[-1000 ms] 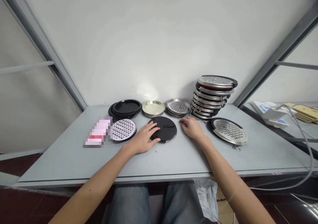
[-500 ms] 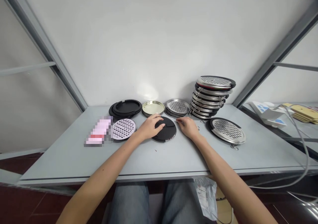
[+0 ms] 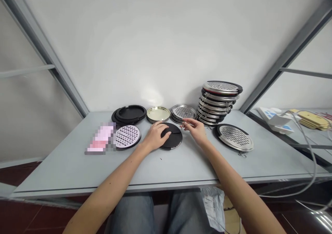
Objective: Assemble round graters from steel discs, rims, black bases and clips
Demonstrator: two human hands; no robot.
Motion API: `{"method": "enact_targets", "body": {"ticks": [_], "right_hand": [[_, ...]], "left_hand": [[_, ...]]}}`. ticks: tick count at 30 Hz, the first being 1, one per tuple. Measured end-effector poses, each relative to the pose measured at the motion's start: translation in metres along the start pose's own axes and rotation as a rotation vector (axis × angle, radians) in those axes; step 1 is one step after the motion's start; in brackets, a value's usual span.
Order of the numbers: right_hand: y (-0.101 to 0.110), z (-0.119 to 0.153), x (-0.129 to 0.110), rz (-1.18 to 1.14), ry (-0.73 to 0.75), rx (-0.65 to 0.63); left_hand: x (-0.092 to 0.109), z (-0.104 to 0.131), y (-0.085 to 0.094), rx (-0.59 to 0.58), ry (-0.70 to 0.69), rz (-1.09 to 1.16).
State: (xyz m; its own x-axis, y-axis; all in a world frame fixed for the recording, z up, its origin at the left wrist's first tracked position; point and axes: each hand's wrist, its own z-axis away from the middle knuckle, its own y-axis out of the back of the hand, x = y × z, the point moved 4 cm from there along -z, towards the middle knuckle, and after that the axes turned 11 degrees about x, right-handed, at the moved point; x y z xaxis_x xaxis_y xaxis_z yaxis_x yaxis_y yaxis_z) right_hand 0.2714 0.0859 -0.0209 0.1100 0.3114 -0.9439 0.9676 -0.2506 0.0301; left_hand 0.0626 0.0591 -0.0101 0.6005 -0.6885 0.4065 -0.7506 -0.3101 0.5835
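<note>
Since a second ago, the right hand [image 3: 196, 130] has lifted off the worktop [image 3: 181, 165], its grip pinched on what looks like a small metal clip [image 3: 183, 124]. One black disc [image 3: 171, 140] lies mid-worktop under the left hand [image 3: 155, 137], fingers flat, unclosed. Left: one perforated disc [image 3: 127, 136]. Right: one grater lid [image 3: 233, 137]. Far: four stacks, the tallest [image 3: 219, 101] rightmost.

The bench [image 3: 77, 165] carries 4 stacks of round parts: 1 of black rings [image 3: 129, 113], 1 of gold lids [image 3: 158, 114], 1 low of perforated discs [image 3: 183, 112], 1 tall of assembled units [image 3: 219, 102] (pieces uncountable). 3 parts lie singly.
</note>
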Motion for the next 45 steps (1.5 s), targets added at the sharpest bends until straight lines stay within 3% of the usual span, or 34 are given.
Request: {"method": "enact_targets", "body": {"ticks": [4, 12, 18, 25, 33, 45], "right_hand": [[-0.010, 0.008, -0.002, 0.003, -0.003, -0.074], [-0.034, 0.005, -0.016, 0.031, 0.092, -0.168], [-0.058, -0.005, -0.020, 0.050, 0.182, -0.208], [-0.046, 0.003, -0.028, 0.178, 0.426, -0.133], [-0.047, 0.004, -0.025, 0.163, 0.429, -0.189], [-0.042, 0.001, -0.021, 0.207, 0.433, -0.312]], "left_hand": [[-0.001, -0.001, 0.003, 0.141, 0.041, -0.057], [0.006, -0.001, 0.001, 0.116, 0.018, -0.014], [-0.002, -0.001, 0.001, 0.162, 0.029, -0.043], [-0.006, -0.001, 0.002, 0.201, 0.092, -0.015], [-0.003, -0.002, 0.003, 0.140, 0.085, 0.037], [-0.007, -0.001, 0.002, 0.174, 0.095, 0.035]]}}
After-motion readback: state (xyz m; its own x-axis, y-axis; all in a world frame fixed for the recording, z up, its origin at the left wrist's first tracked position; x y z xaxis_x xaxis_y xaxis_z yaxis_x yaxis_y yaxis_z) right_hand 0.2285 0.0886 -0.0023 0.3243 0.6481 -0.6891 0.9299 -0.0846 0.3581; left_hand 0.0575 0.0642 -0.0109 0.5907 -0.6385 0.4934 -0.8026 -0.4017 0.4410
